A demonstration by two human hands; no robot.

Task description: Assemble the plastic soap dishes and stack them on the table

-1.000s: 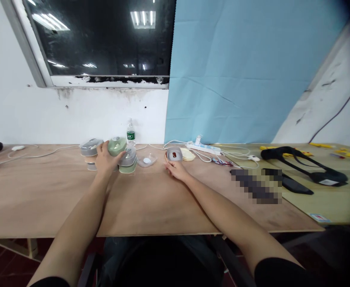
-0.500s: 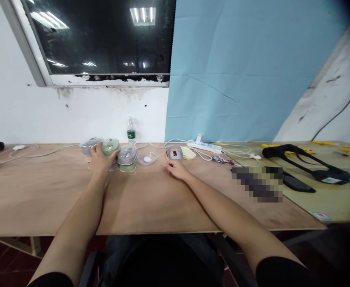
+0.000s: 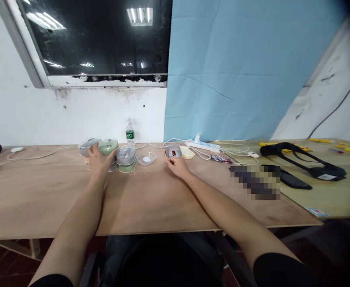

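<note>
My left hand [image 3: 99, 158] grips the sides of a pale green container [image 3: 108, 146], thumb on its right side and fingers on its left. That container sits on top of a stack. A grey container [image 3: 87, 146] is to its left, and a grey-lidded container [image 3: 126, 154] stands on a green one to its right. My right hand [image 3: 176, 165] has its fingers pinched on the near edge of a small grey container [image 3: 174, 152] with a reddish-brown spot in the middle. Between the hands lies a clear lid [image 3: 147, 158] with a white disc.
A water bottle [image 3: 130, 131] stands by the wall. Cream-coloured pieces [image 3: 187, 152] lie right of my right hand, before a white power strip [image 3: 203, 146] with cables. Farther right are a black frame [image 3: 303, 159] and a black flat piece [image 3: 294, 180].
The whole view has shifted slightly. My right hand's fingers have moved up closer onto the small grey container's near edge. My left hand keeps its place on the green container.
</note>
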